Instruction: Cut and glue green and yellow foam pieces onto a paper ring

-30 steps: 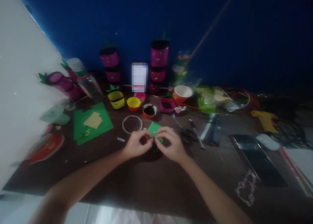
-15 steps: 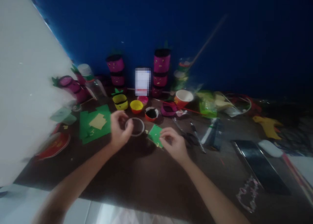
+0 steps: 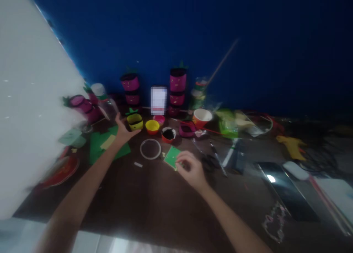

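Note:
My left hand (image 3: 124, 131) is at a yellow cup (image 3: 135, 123) with a dark band and a green leafy top. Its thumb and fingers are spread, to the left of the cup and below it; whether they touch it I cannot tell. My right hand (image 3: 192, 170) has its fingertips pinched together at the edge of a small green card (image 3: 172, 157). Anything between those fingertips is too small to make out. A clear ring (image 3: 150, 149), like a tape roll, lies between the hands, with a small pale strip (image 3: 138, 164) below it.
Green sheets (image 3: 96, 144) lie under my left forearm. A small yellow cup (image 3: 152, 127), a dark-filled cup (image 3: 168, 135) and a white-lined cup (image 3: 202, 117) stand behind. Purple stacked figures (image 3: 178, 82) flank a lit phone (image 3: 159, 100). Scissors (image 3: 209, 161), a pen (image 3: 218, 159) and a dark tablet-like slab (image 3: 286, 188) lie rightward.
My left hand has moved from the clear ring back and left to the yellow cup, its fingers spreading. A pale strip now shows below the ring. My right hand stays by the green card.

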Tool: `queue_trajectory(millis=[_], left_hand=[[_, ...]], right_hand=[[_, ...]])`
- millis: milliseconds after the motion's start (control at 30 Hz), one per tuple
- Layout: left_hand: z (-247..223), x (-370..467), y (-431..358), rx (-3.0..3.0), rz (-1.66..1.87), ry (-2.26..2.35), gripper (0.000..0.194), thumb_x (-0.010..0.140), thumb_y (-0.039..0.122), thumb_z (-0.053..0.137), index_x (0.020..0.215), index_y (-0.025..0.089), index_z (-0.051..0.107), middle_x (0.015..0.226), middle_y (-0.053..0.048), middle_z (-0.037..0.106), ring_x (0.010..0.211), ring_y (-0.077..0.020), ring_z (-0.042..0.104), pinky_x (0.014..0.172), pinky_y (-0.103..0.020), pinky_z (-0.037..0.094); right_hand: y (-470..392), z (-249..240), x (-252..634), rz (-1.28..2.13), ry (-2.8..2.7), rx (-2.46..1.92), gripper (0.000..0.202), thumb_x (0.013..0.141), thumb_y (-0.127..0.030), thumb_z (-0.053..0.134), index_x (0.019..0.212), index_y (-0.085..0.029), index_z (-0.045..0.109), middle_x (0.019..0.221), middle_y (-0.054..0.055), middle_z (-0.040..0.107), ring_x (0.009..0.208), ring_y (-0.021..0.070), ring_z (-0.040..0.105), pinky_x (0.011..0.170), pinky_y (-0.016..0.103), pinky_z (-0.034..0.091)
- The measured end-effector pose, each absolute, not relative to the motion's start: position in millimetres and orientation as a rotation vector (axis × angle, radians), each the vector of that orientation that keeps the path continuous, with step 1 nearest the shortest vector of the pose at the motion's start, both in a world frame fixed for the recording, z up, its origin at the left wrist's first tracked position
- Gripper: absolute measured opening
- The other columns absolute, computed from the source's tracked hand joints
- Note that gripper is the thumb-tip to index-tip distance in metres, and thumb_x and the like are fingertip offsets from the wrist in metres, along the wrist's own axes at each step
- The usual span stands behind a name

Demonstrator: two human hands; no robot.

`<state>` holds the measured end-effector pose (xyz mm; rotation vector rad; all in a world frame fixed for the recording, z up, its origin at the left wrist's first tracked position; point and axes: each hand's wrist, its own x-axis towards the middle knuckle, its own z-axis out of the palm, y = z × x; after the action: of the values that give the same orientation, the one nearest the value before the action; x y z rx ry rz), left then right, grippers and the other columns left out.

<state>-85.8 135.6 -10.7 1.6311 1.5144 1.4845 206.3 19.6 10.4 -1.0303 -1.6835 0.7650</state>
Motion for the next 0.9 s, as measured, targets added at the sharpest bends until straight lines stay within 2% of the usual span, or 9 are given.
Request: queue_trajectory(millis=[233, 400, 567, 633, 767, 900], left_hand=[[-19, -91, 143, 1.538, 1.470, 1.419, 0.116, 0.050, 0.031, 0.083, 0.135, 0.023, 0.004, 0.115, -0.012, 0.051, 0.112, -0.0261, 0.053, 0.098, -0.048, 0.039], [-15, -90, 141, 1.582, 1.476, 1.391, 0.115, 0.051, 0.034, 0.082, 0.135, 0.021, 0.005, 0.112, -0.013, 0.053, 0.111, -0.0263, 0.054, 0.098, -0.048, 0.040], [-11, -83, 138, 1.555, 1.521, 1.428, 0.110, 0.052, 0.033, 0.082, 0.134, 0.020, 0.011, 0.112, -0.013, 0.054, 0.110, -0.0266, 0.055, 0.096, -0.046, 0.042], [-6, -80, 132, 1.517, 1.546, 1.441, 0.108, 0.052, 0.032, 0.082, 0.134, 0.020, 0.012, 0.112, -0.013, 0.055, 0.108, -0.0265, 0.056, 0.095, -0.046, 0.043], [9, -71, 112, 1.397, 1.570, 1.430, 0.102, 0.056, 0.031, 0.080, 0.133, 0.024, 0.014, 0.108, -0.010, 0.058, 0.103, -0.0253, 0.060, 0.091, -0.046, 0.048], [32, -56, 84, 1.300, 1.518, 1.423, 0.100, 0.057, 0.028, 0.080, 0.133, 0.026, 0.014, 0.099, -0.007, 0.061, 0.095, -0.0254, 0.064, 0.086, -0.047, 0.052]], right_hand=[[20, 8, 205, 0.756, -1.699, -1.028, 0.007, 0.073, -0.014, 0.058, 0.068, -0.020, 0.058, 0.079, 0.004, 0.060, 0.076, 0.0164, 0.058, 0.068, 0.030, 0.046], [19, 8, 205, 0.767, -1.707, -1.017, 0.006, 0.074, -0.015, 0.058, 0.070, -0.020, 0.059, 0.080, 0.004, 0.060, 0.077, 0.0167, 0.058, 0.068, 0.030, 0.046], [19, 8, 203, 0.818, -1.672, -1.042, 0.006, 0.072, -0.016, 0.059, 0.067, -0.020, 0.059, 0.080, 0.004, 0.060, 0.070, 0.0153, 0.057, 0.057, 0.026, 0.044], [21, 8, 201, 0.855, -1.622, -1.030, 0.007, 0.072, -0.016, 0.060, 0.066, -0.020, 0.059, 0.079, 0.004, 0.060, 0.070, 0.0150, 0.057, 0.057, 0.026, 0.044], [29, 17, 196, 1.017, -1.498, -0.987, 0.007, 0.072, -0.020, 0.063, 0.065, -0.020, 0.060, 0.078, 0.004, 0.060, 0.076, 0.0163, 0.059, 0.067, 0.030, 0.048], [41, 37, 184, 1.147, -1.447, -0.997, 0.010, 0.071, -0.026, 0.067, 0.064, -0.020, 0.063, 0.089, 0.006, 0.061, 0.087, 0.0185, 0.060, 0.081, 0.036, 0.048]])
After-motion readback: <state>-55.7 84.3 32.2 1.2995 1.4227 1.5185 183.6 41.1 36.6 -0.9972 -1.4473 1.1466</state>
